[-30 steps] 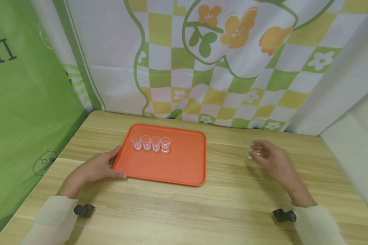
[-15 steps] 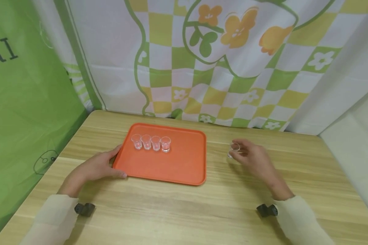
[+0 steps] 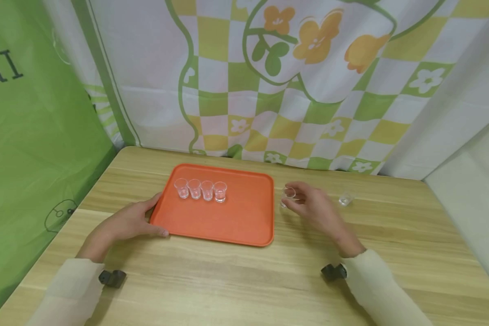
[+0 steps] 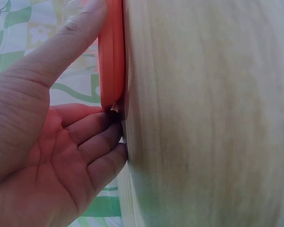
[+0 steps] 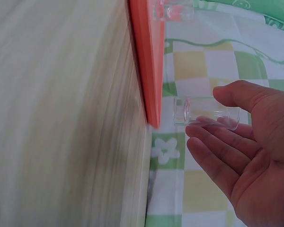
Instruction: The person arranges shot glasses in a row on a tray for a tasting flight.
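Around the near left corner of the orange-red tray [image 3: 236, 222], my left hand [image 3: 130, 220] holds on, its thumb along the front edge and its fingers at the left side. My right hand [image 3: 315, 208] pinches a small clear shot glass [image 5: 203, 112] between thumb and fingers, just right of the tray; the glass is upright and raised above the table. Several matching shot glasses [image 3: 207, 191] stand in a row toward the back left of the tray, the rightmost one [image 3: 220, 192] among them.
Another clear glass [image 3: 345, 199] is on the wooden table [image 3: 236, 285] to the right, beyond my right hand. A patterned cloth [image 3: 252, 108] hangs along the table's back edge, and a green cloth [image 3: 40, 149] on the left.
My right hand has carried the shot glass leftward across the table to the tray's right side, uncovering another glass at the right. My left hand has stayed at the tray corner.
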Action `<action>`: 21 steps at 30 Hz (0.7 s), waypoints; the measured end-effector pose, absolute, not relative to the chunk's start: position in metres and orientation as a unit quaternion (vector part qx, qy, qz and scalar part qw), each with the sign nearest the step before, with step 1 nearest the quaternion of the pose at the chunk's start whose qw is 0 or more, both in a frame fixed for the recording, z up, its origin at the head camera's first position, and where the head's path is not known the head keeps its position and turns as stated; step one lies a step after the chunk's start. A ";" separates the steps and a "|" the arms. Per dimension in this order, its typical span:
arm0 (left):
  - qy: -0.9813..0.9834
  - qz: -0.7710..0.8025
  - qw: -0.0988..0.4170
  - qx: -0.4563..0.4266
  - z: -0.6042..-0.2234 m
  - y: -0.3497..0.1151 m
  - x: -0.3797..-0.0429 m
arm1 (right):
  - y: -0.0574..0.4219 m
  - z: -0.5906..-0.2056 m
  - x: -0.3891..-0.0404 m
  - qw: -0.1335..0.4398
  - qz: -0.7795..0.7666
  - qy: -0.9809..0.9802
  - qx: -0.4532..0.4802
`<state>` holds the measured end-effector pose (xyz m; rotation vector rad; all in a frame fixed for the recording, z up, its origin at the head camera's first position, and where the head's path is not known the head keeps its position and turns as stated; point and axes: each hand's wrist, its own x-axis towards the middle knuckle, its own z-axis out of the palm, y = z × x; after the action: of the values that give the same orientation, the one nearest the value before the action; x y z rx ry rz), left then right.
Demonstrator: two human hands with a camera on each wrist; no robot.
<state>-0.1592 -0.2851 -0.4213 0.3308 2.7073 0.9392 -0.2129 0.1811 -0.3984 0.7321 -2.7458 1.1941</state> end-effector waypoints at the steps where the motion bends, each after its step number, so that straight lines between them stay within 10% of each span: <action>1: 0.931 0.323 0.129 0.113 -0.421 -0.285 -0.159 | 0.178 -0.399 -0.214 0.029 0.387 -0.889 0.241; 21: 0.930 0.327 0.128 0.113 -0.422 -0.285 -0.160 | 0.124 -0.401 -0.223 -0.017 0.412 -0.870 0.271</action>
<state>-0.1596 -0.2853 -0.4222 0.3280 2.7048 0.9508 -0.2227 0.1242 -0.4006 0.8597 -2.7637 1.3082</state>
